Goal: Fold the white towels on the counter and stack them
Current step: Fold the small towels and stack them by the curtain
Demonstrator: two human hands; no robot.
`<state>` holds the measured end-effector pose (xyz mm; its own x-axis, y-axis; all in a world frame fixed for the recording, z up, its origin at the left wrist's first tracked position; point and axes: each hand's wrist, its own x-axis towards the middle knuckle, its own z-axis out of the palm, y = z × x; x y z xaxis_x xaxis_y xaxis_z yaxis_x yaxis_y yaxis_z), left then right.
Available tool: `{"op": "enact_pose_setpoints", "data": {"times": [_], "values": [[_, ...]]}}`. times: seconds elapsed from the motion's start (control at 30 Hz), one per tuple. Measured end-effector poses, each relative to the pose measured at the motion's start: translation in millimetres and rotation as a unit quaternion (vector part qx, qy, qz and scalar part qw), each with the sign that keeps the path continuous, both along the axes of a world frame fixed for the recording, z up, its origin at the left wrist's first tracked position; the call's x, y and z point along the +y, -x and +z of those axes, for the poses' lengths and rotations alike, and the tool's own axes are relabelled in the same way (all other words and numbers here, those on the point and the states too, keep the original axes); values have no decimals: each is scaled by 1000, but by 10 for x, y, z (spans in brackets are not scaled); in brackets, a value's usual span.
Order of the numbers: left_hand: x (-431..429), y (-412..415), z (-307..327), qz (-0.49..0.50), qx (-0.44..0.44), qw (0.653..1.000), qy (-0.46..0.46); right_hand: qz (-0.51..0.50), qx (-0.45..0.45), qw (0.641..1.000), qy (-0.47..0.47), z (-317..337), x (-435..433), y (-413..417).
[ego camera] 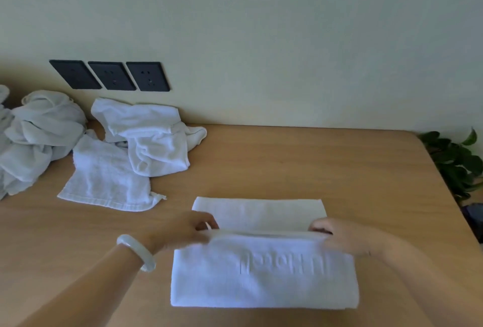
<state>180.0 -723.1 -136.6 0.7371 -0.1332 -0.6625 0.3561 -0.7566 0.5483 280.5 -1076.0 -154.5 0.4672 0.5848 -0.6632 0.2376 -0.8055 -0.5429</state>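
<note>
Closest to the viewer, a white terry towel with raised lettering [261, 282] lies at the near middle of the light brown wooden desk [287, 164]. It is partly folded: its near part is doubled over into a thick band, while a thinner layer stretches flat on the desk beyond it. The lettering is too blurred to read. The left hand [183, 230] grips the left end of the band's far edge, fingers curled round the cloth. The right hand [347, 237] grips the right end of the same edge in like manner. Both hands are somewhat blurred. A pale, smooth bangle [137, 252] sits on the left wrist.

Further back on the left, a small white towel spread nearly flat [104, 177] lies on the desk with one near corner turned over. Behind it and touching it, a crumpled white towel [151, 138] sits close to the wall. At the far left, a heap of rumpled white towels [39, 133] runs out of view.

Three black rectangular wall sockets [109, 75] stand in a row on the pale wall [287, 39] above these towels. Past the desk's right edge, a green leafy plant [457, 162] shows.
</note>
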Motion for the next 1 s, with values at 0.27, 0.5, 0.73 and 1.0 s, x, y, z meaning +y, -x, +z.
{"op": "enact_pose_setpoints", "data": {"times": [0.27,0.5,0.73,1.0], "values": [[107,37,-585,304,-73,949,-36,-295,-93,948,-80,-567,-113,-75],[116,-120,-581,353,-135,925,-49,-384,-58,911,-136,-483,-90,-217],[31,-455,-755,363,-119,919,-100,-428,-170,886,-56,-845,206,-381],[-55,-372,-804,433,-179,880,-77,-421,-252,871,-9,-942,303,-280]]}}
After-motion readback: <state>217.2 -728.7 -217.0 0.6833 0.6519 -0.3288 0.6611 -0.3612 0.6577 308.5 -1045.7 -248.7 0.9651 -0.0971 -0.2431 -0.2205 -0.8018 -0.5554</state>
